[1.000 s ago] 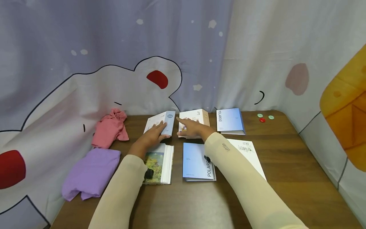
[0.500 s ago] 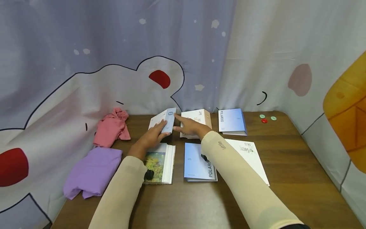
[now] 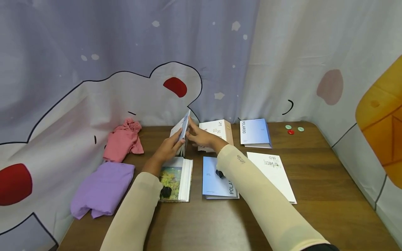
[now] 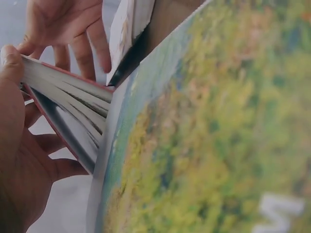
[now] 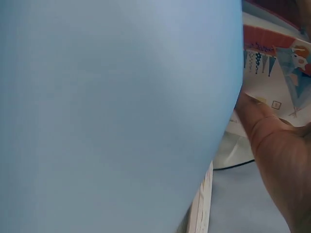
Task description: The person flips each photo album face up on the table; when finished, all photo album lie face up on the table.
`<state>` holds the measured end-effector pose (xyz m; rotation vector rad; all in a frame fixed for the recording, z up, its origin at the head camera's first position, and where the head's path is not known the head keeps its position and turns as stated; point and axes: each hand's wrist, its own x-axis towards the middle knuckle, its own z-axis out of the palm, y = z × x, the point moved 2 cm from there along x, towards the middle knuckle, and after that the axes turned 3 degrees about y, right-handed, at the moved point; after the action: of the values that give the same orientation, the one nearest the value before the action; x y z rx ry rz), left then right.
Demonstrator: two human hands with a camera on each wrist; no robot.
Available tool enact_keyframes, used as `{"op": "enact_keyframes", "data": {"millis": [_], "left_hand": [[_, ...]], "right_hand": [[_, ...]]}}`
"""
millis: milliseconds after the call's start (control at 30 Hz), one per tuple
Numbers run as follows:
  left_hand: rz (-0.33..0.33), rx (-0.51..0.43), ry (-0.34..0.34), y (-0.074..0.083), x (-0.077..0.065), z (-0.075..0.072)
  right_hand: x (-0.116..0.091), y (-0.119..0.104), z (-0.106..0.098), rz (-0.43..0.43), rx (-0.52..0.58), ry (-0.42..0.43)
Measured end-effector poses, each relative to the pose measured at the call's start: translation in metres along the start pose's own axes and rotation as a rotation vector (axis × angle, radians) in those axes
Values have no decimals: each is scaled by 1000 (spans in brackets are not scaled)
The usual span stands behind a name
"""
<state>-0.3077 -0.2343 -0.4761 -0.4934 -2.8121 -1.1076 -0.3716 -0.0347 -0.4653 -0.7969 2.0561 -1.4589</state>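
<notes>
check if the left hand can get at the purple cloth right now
Probably not while the left hand grips the tilted book; if it let go, likely yes: nothing visible lies between it and the purple cloth.

The left hand partly hides the held book, the right sleeve part of a blue album.

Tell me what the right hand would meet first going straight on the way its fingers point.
Most likely the tilted book that the left hand grips. The right hand is right at it, though whether its fingertips touch is hard to tell.
</notes>
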Motion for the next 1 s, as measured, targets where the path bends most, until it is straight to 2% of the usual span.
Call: {"op": "enact_keyframes", "data": {"millis": [100,267,433,667,767,933,1000], "left_hand": [[-8,-52,43,2,-1,-1],[-6,-166,109,6,-1,-4],[-21,-276,145,6,0,-3],[26,-488,176,7,3,3],[23,-514,202,10,4,4],[22,-536,248,12,5,3],[34,-533,264,12,6,1]], "right_hand": [[3,-1,4,18,137,5],[6,-9,4,-15,193,32],[6,-19,3,-6,132,72],[4,-26,1,-41,16,121],[4,-26,1,-64,-54,139],[5,-28,2,-55,-77,151],[7,-29,2,-63,-125,153]]}}
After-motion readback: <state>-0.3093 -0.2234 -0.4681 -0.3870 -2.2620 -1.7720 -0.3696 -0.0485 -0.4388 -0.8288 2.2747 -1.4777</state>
